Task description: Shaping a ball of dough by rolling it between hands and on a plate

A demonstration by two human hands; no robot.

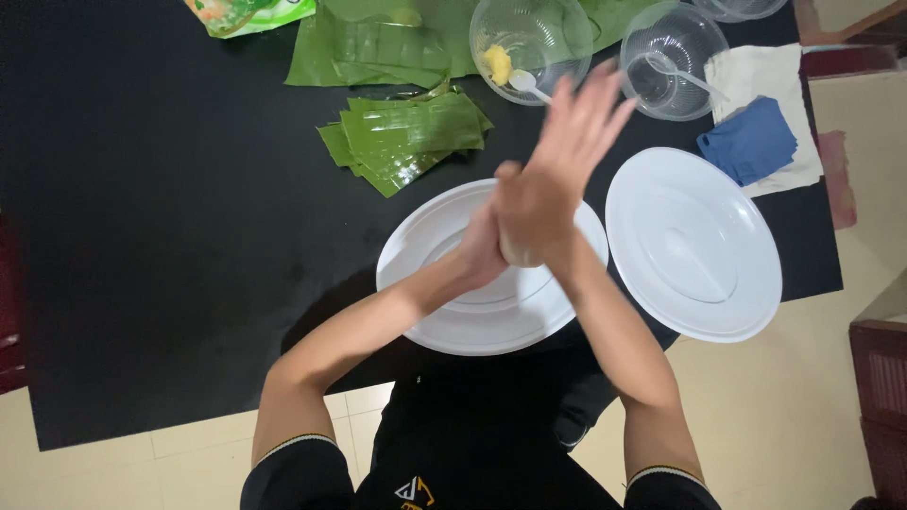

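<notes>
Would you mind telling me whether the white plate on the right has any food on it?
No, the white plate on the right is bare, while the hands press a pale lump together over the other plate.

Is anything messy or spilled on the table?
Nothing is spilled. The one odd thing is the right white plate: it hangs over the table's front edge. The hands press something pale over the other plate.

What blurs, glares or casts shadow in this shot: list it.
Head view: the right hand is smeared by motion blur at the fingertips; the left hand is sharper. Soft glare streaks the stack of green leaf strips and the clear bowls. The forearms throw a faint shadow on the white plate. The black table stays evenly lit.
</notes>
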